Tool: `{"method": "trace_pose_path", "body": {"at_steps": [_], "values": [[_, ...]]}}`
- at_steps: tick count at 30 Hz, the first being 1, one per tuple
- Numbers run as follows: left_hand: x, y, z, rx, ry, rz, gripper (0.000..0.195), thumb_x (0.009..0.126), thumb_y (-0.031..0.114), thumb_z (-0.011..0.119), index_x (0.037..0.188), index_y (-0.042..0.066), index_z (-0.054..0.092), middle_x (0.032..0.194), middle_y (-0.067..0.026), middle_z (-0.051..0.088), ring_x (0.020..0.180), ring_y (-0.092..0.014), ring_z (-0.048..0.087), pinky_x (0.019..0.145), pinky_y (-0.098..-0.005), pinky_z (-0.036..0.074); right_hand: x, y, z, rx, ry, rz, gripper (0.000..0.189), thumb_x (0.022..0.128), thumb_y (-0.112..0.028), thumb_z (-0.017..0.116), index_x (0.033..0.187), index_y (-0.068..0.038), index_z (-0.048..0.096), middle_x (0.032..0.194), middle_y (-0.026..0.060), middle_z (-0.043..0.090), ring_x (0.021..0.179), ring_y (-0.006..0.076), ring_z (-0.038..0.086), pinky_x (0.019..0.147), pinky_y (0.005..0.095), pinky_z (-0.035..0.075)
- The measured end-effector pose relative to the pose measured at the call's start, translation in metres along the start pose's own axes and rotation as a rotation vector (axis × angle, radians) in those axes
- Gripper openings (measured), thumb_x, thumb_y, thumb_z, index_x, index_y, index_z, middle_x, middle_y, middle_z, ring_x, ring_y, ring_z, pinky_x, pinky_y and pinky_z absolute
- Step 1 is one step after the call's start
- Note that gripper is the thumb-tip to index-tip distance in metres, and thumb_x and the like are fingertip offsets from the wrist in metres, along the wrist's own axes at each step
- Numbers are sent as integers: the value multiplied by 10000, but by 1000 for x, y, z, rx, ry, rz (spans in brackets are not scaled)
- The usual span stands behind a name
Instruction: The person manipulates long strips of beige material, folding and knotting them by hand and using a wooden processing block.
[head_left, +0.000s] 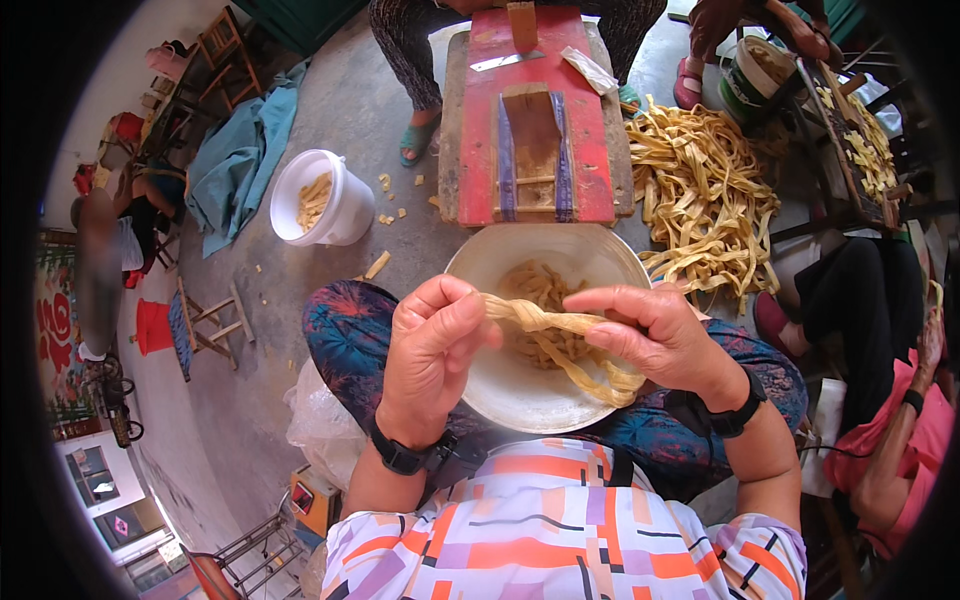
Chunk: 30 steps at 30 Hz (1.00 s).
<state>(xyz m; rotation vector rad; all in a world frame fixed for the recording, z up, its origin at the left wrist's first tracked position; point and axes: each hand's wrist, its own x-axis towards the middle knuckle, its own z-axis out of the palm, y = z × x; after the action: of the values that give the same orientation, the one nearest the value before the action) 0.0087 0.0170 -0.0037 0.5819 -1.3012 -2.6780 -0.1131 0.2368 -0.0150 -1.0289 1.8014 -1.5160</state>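
A pale yellow, ribbon-like strip (534, 315) with a knot or twist in its middle stretches between my hands. My left hand (442, 330) pinches its left end between thumb and fingers. On the other side, my right hand (652, 337) holds the strip between thumb and fingers, with the index finger raised near the knot. The strip's tail hangs down into a wide white basin (495, 397) on my lap. Similar short yellow pieces (536, 281) lie in the basin, partly hidden by my hands.
Beyond the basin stands a red bench (480, 150) with a wooden block and a metal blade (506, 61). Long yellow strips (701, 187) are heaped on the floor at its right. A white bucket (349, 206) holds cut pieces. Other people sit ahead and at right.
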Motion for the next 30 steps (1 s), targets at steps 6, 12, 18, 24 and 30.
{"method": "trace_pose_path", "body": {"at_steps": [6, 12, 18, 24, 30], "values": [[0, -2, 1, 64, 68, -31, 138, 973, 132, 650, 870, 54, 602, 575, 53, 453, 476, -36, 393, 643, -269, 501, -6, 0, 0, -463, 68, -267, 104, 897, -120, 698, 853, -49, 635, 662, 110, 620, 604, 281, 653, 524, 385, 498], [5, 9, -10, 726, 177, 324, 194, 972, 198, 665, 983, 5, 672, 748, -29, 636, 650, -122, 584, 678, -287, 517, -6, 3, -10, -805, 102, -356, 137, 815, -106, 718, 789, -83, 585, 602, 56, 569, 545, 232, 621, 466, 369, 470], [17, 13, 21, 1808, -551, 815, 314, 787, 217, 742, 1058, 71, 673, 907, -53, 654, 860, -244, 622, 872, -421, 500, 8, -15, -5, -771, -41, -420, 120, 742, -102, 659, 770, -94, 542, 583, 25, 528, 549, 200, 627, 460, 345, 490], [18, 21, 19, 1786, -610, 829, 233, 749, 163, 735, 957, 105, 649, 748, -38, 519, 770, -243, 565, 783, -386, 483, 4, -12, -24, -650, -212, -332, 120, 748, -93, 671, 795, -87, 561, 582, 48, 530, 556, 254, 628, 471, 380, 485], [92, 43, 23, 1656, -268, 807, 174, 883, 86, 677, 1054, 56, 681, 796, -95, 613, 736, -296, 578, 663, -398, 465, 82, 10, -60, -850, 169, -412, 115, 833, -70, 694, 912, -63, 611, 708, 82, 558, 651, 278, 639, 543, 381, 505]]}}
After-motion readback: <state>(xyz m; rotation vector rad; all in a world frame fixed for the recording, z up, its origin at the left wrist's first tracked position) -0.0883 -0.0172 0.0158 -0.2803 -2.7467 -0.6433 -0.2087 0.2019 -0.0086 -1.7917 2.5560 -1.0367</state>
